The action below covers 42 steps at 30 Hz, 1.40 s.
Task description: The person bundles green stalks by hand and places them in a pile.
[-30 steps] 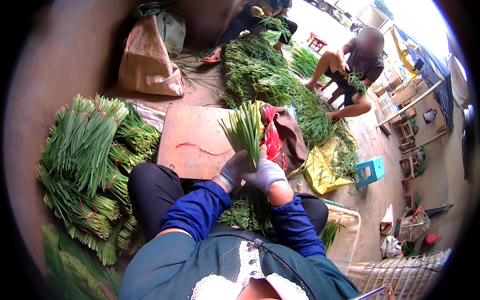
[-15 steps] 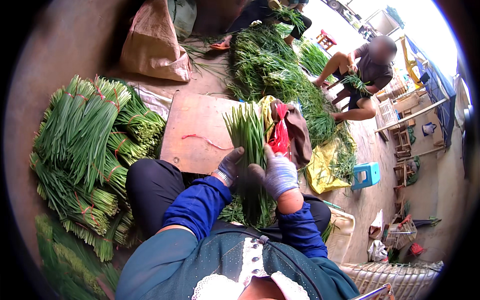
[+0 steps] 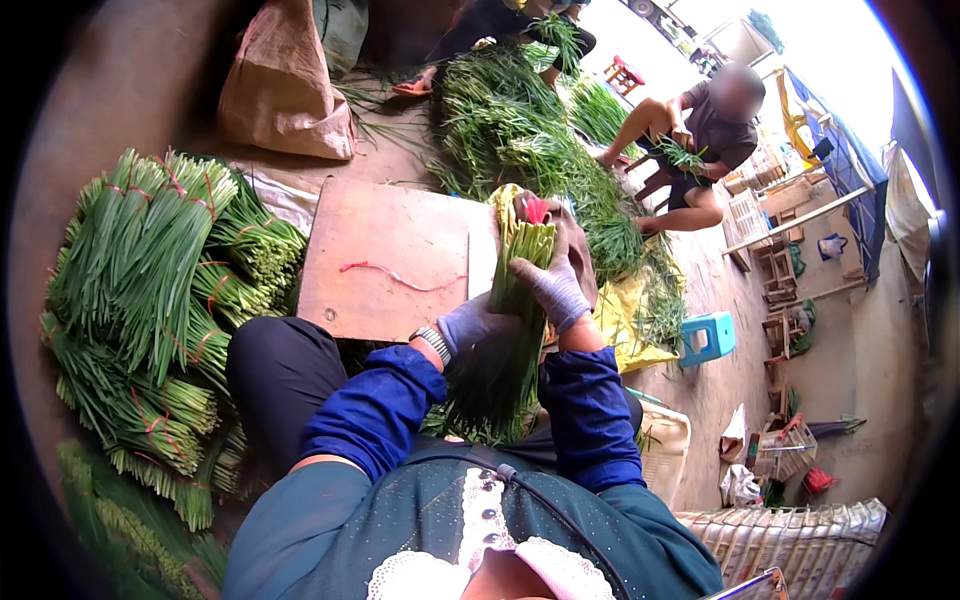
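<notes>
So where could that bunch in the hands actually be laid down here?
The wooden board ahead is mostly bare, carrying only a red string. The tied bundles crowd its left side; loose greens and a yellow sack crowd its right. Both gloved hands, left hand and right hand, grip the bunch.

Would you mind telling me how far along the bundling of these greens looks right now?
Done: many tied bundles lie stacked at the person's left. In hand: the left hand and right hand grip one loose bunch above the wooden board. Left: a large untied heap lies beyond the board.
</notes>
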Available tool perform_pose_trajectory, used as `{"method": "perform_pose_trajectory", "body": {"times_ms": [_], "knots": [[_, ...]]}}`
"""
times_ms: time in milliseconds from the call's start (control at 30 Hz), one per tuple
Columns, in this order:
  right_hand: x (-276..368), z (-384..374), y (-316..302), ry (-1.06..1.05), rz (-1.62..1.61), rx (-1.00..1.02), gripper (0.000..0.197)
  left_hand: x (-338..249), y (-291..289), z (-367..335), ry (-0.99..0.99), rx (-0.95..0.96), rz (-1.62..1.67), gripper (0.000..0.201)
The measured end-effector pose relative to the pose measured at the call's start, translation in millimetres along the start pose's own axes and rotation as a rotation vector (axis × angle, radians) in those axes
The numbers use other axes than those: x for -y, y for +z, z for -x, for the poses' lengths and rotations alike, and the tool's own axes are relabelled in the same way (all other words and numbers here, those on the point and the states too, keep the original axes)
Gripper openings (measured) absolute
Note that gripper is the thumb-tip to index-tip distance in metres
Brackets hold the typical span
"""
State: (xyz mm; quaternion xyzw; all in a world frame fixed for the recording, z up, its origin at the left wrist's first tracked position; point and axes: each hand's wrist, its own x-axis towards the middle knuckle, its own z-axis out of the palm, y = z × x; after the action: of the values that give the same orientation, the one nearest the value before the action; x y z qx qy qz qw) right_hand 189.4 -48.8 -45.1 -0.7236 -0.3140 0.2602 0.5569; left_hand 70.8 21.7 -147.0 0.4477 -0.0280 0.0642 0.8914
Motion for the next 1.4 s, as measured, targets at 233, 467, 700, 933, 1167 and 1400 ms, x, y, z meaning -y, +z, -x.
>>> {"method": "perform_pose_trajectory", "body": {"times_ms": [233,467,700,933,1167,1400], "knots": [[-22.7,17.4,-34.2,0.024,-0.18,-0.091,0.081,12.7,22.4,1.1,-0.068,0.127,0.045,0.065],[-13.6,58.4,-37.3,0.062,-0.146,-0.166,0.045,30.1,44.9,-3.0,-0.191,-0.001,0.482,0.056],[-21.2,92.4,-82.8,0.177,-0.295,-0.133,0.06,30.6,76.3,8.0,-0.343,0.198,0.271,0.059],[-10.4,111.1,-91.7,0.266,-0.697,0.052,0.076,43.9,83.1,9.2,-0.427,0.168,0.259,0.05],[-23.2,111.3,-92.4,0.226,-0.656,0.122,0.078,63.5,79.9,9.8,-0.433,0.185,0.257,0.046],[-17.2,118.6,-81.8,0.141,-0.664,0.125,0.079,58.3,80.0,14.4,-0.355,0.241,0.192,0.045]]}}
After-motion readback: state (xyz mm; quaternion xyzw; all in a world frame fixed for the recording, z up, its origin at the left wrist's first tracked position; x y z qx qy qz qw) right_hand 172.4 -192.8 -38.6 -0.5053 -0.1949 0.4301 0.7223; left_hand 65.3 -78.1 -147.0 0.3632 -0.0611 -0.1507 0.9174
